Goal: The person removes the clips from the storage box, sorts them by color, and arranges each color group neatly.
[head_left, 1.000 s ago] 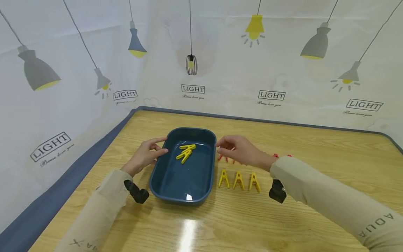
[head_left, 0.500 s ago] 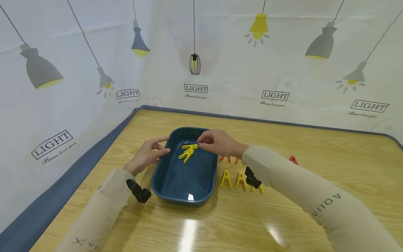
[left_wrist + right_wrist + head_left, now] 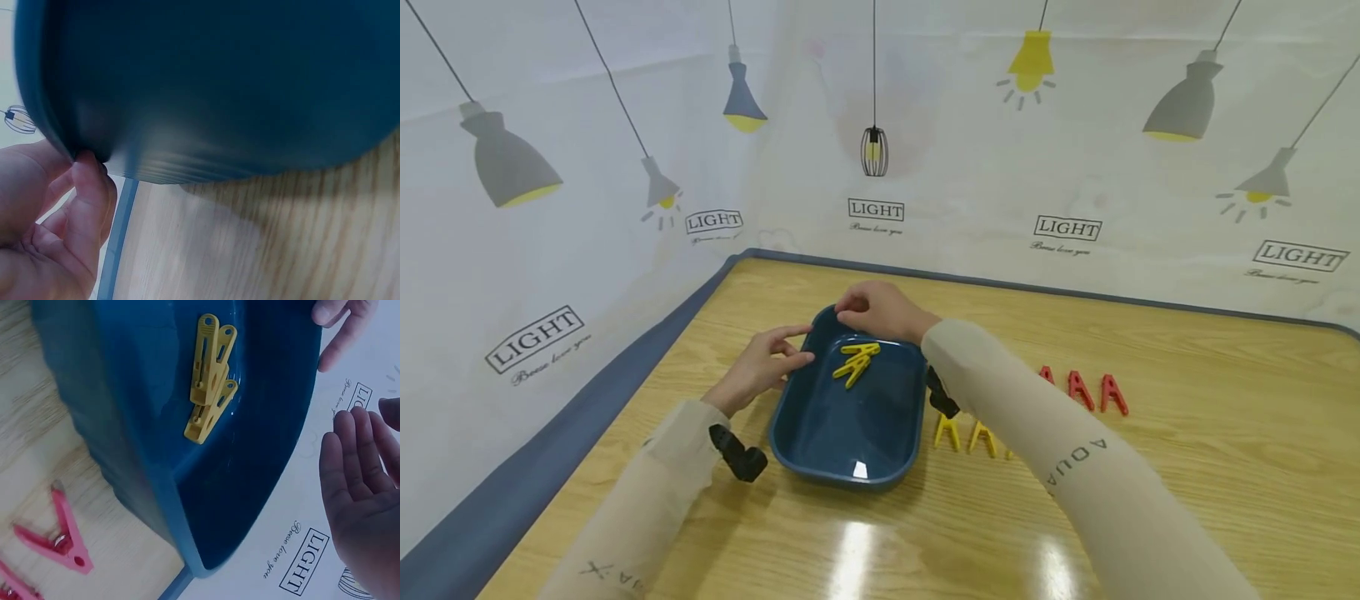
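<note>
A dark blue oblong plastic tub (image 3: 842, 433) stands on the table, two yellow clothespins (image 3: 852, 367) lying overlapped inside. My left hand (image 3: 762, 368) grips the tub's left rim, its thumb at the edge; in the left wrist view its fingers (image 3: 90, 206) meet the tub's wall. Over the far end of the tub is my right hand (image 3: 883, 310). The right wrist view shows the same right hand (image 3: 359, 469) with loosely bent fingers, apart from the rim, and nothing visible in it. Beside the tub, yellow clothespins (image 3: 947, 433) stand in a row, partly behind my right sleeve.
Red clothespins (image 3: 1078, 390) stand in a row farther right on the wooden table (image 3: 1210, 467). Two more red ones, including this clothespin (image 3: 72, 540), show near the tub in the right wrist view. A lamp-printed white curtain (image 3: 970, 167) rises behind the table.
My right hand has moved left and away from me, from beside the tub's right rim to over its far end. My right sleeve now covers different clothespins. My left hand keeps its grip.
</note>
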{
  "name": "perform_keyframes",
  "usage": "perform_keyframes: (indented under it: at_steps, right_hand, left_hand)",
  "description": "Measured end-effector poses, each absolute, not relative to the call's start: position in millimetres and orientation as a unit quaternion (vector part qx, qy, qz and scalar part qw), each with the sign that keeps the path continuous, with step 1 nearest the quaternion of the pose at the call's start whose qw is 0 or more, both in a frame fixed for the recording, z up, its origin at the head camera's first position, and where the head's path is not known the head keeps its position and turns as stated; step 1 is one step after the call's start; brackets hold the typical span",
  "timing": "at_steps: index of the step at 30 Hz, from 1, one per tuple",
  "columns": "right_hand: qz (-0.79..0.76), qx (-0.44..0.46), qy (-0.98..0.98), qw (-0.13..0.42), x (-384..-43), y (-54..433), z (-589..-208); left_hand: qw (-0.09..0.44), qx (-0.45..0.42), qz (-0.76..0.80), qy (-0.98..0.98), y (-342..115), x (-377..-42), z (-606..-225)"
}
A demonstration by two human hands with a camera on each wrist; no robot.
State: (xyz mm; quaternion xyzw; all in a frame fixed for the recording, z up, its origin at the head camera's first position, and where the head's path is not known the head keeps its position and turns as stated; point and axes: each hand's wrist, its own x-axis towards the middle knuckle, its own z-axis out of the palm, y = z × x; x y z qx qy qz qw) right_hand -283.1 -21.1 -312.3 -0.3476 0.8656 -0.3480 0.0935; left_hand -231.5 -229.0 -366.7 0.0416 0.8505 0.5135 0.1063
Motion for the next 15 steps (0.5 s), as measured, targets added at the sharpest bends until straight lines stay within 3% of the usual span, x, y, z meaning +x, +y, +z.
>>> perform_keyframes:
  at_steps: [9,15]
  right_hand:
    - [-0.358,-0.309,0.873,0.123,-292.8,-29.7,-324.5]
    - [-0.397,-0.270,0.866,0.140,-297.6,-32.7,-323.3]
  left_hand:
    - [0.110,0.041,0.507,0.854,-218.6,-216.5,-343.9]
    - [0.108,0.044,0.510,0.852,-222.6,-222.2,-352.4]
